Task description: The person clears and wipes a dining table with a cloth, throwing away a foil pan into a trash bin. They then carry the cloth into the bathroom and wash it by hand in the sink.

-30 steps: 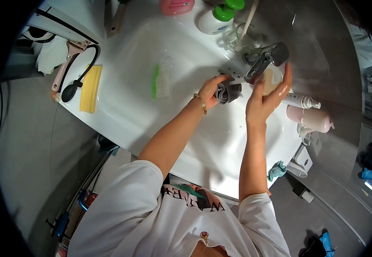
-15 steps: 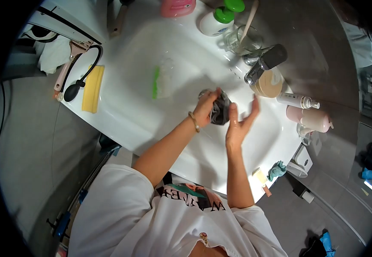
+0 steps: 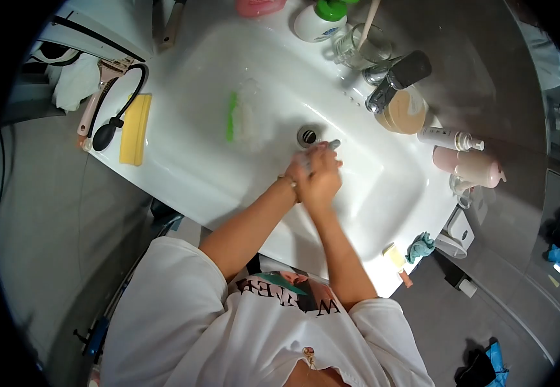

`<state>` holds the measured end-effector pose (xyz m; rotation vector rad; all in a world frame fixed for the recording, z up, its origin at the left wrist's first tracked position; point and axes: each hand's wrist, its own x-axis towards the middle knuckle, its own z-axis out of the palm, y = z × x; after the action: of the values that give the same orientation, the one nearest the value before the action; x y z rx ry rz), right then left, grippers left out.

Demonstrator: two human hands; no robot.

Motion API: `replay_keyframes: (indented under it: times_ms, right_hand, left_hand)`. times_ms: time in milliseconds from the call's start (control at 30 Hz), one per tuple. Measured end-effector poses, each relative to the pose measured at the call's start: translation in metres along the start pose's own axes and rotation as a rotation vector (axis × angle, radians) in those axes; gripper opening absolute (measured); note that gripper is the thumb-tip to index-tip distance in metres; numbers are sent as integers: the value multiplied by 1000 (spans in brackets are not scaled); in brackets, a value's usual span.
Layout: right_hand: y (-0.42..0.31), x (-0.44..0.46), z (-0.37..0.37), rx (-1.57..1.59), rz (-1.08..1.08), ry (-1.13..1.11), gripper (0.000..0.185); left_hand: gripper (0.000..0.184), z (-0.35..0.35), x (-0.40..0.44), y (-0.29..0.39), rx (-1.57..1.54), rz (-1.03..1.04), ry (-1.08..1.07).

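Observation:
Over the white sink basin (image 3: 196, 138), my left hand (image 3: 298, 169), with a bracelet at its wrist, is pressed together with my right hand (image 3: 322, 179). Both are closed around a dark grey crumpled cloth (image 3: 334, 144). Only a small end of it sticks out past the fingers; the rest is hidden. My right hand lies over the left and partly covers it. Just beyond the fingers is the round drain (image 3: 307, 136). Left of the hands, a translucent whitish item with a green edge (image 3: 233, 117) lies in the basin.
A dark faucet (image 3: 396, 80) reaches over the basin's far right side. A glass jar (image 3: 360, 48), white bottle (image 3: 318, 24), tan round container (image 3: 401, 113) and pink bottle (image 3: 467, 164) line the rim. A yellow strip (image 3: 135, 129) and black bulb (image 3: 104, 137) lie left.
My right hand has moved left and closed over my left hand and the cloth. Both hands have turned inward and sit slightly lower, so the drain shows and most of the cloth is covered.

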<state>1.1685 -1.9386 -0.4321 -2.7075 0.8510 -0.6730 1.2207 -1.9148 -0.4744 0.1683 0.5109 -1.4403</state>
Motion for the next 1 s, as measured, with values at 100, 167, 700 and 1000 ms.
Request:
replay_keyframes:
  times_ms: [100, 167, 700, 1000]
  right_hand:
    - [63, 36, 12, 66, 630, -251, 37]
    - [79, 38, 9, 263, 684, -142, 40]
    - [71, 13, -17, 914, 906, 295, 20]
    - [17, -15, -57, 981, 709, -44, 11]
  left_hand:
    - [25, 14, -11, -19, 119, 83, 42]
    - [26, 12, -4, -25, 167, 129, 20]
    - [23, -3, 17, 11, 66, 441, 192]
    - [24, 4, 1, -10, 56, -40, 181]
